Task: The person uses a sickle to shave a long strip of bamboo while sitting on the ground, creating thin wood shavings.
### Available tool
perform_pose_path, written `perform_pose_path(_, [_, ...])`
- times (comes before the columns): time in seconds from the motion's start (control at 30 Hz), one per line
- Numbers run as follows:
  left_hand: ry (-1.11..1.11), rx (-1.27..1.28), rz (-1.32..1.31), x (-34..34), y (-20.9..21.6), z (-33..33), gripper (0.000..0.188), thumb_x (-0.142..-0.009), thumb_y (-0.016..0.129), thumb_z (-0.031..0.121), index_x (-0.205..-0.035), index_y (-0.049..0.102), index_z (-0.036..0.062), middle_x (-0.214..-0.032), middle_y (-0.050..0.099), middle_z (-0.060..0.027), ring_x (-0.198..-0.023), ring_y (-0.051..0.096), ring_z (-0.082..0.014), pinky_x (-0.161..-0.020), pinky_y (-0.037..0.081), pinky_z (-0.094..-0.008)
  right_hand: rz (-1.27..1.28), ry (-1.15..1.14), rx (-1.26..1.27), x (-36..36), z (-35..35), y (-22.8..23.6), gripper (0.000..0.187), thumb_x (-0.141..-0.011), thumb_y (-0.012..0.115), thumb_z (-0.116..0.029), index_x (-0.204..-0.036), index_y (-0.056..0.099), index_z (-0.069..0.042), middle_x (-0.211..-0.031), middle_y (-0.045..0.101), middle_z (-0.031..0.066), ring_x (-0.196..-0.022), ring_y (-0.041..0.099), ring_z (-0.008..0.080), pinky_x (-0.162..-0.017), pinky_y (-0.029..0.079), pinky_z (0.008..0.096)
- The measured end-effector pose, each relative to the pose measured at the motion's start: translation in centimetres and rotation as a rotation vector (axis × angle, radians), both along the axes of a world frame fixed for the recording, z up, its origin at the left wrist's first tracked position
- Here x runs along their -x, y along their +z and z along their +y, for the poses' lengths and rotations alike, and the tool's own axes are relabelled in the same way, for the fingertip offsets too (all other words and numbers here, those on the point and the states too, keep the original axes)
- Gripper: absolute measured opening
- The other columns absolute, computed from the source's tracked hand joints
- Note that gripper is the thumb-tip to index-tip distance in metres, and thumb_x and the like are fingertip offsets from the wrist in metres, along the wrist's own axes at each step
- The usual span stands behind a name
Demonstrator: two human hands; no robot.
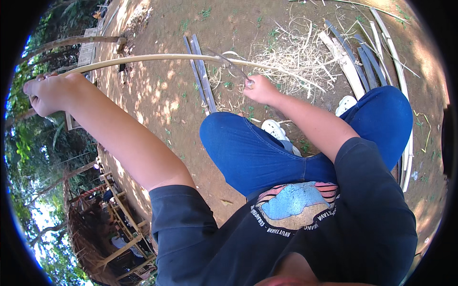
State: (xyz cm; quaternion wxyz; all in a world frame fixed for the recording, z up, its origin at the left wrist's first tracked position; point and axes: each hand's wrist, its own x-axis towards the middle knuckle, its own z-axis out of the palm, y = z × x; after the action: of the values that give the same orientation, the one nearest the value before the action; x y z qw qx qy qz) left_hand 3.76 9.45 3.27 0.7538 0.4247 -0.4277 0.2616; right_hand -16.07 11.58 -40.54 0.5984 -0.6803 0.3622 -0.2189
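Note:
My left hand (50, 93), with that arm stretched out to the far left, is closed around the end of a long pale bamboo strip (143, 58). The strip bows across the view to the right, above my knees. In my right hand (261, 89) is the handle of a knife (234, 68), fingers wrapped round it. Its dark, narrow blade points up and left and crosses the strip; whether the edge touches it I cannot tell. Beyond the blade the strip tapers over a heap of thin curled shavings (300, 59).
Two dark split bamboo lengths (200, 71) lie on the dirt ahead of my left knee. Several split bamboo pieces (367, 52) are spread at the right. A thatched hut (95, 229) with a bamboo frame stands at the lower left, and trees line the left side.

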Motion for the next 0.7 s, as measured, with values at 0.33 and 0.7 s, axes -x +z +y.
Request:
perform_pose_path(0.33, [-0.086, 0.017, 0.021, 0.7, -0.4, 0.3, 0.023, -0.096, 0.053, 0.017, -0.089, 0.045, -0.0031, -0.074, 0.054, -0.0093, -0.052, 0.045, -0.015, -0.046, 0.037, -0.027, -0.027, -0.209, -0.107, 1.7, -0.6, -1.9, 0.017, -0.08, 0.064, -0.02, -0.079, 0.056, -0.005, -0.069, 0.06, 0.0076, -0.061, 0.056, 0.0184, -0.06, 0.047, 0.0355])
perform_pose_path(0.7, [-0.733, -0.125, 0.015, 0.8, 1.2, 0.8, 0.029, -0.091, 0.04, 0.034, -0.069, 0.043, 0.016, -0.059, 0.043, 0.0039, -0.058, 0.042, -0.0137, -0.059, 0.036, -0.033, -0.657, -0.032, 0.106, -1.8, 2.2, 19.4, 0.021, -0.082, 0.065, -0.016, -0.071, 0.054, -0.003, -0.054, 0.049, 0.0036, -0.052, 0.046, 0.009, -0.05, 0.038, 0.0314])
